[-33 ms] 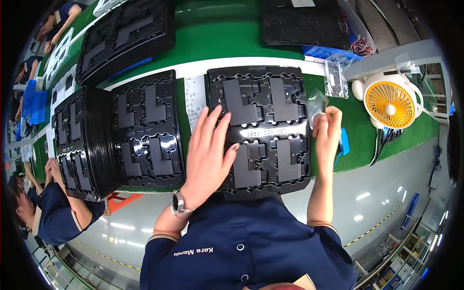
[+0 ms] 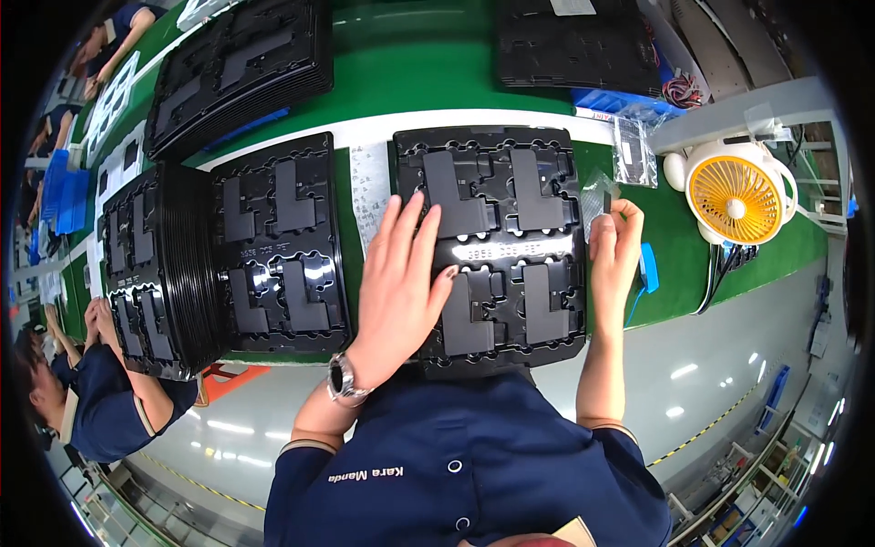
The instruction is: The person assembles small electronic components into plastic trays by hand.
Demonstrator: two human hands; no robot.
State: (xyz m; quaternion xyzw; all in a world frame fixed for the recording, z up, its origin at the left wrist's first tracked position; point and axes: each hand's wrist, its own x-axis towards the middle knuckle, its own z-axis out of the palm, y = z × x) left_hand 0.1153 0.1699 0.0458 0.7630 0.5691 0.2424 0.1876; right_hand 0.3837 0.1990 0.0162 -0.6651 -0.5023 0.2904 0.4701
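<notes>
A black plastic tray point(image 2: 483, 139) lies before me with several flat, dark grey L-shaped pieces point(image 2: 540, 196) in its recesses. My left hand point(image 2: 396, 287) is spread flat at the tray's left side, its fingers over the edge and beside the upper left piece. To the right of the tray, my right hand point(image 2: 617, 251) is closed in a pinch on a small dark strip point(image 2: 608, 202), whose kind I cannot make out. A clear plastic bag point(image 2: 592, 193) is by those fingertips, partly hidden. Near the right wrist lies a blue object point(image 2: 648, 268) with a thin cord.
On the left another loaded black tray point(image 2: 273, 150) lies beside a tall tray stack point(image 2: 190, 273). More trays stand at the back left point(image 2: 246, 68) and back right point(image 2: 574, 55). An orange-and-white fan point(image 2: 736, 202) stands on the right. A co-worker point(image 2: 123, 392) sits at the left.
The tray in front of me has shifted slightly to the right. My left hand has moved a little right with it; the dark strip in my right hand has tilted upright.
</notes>
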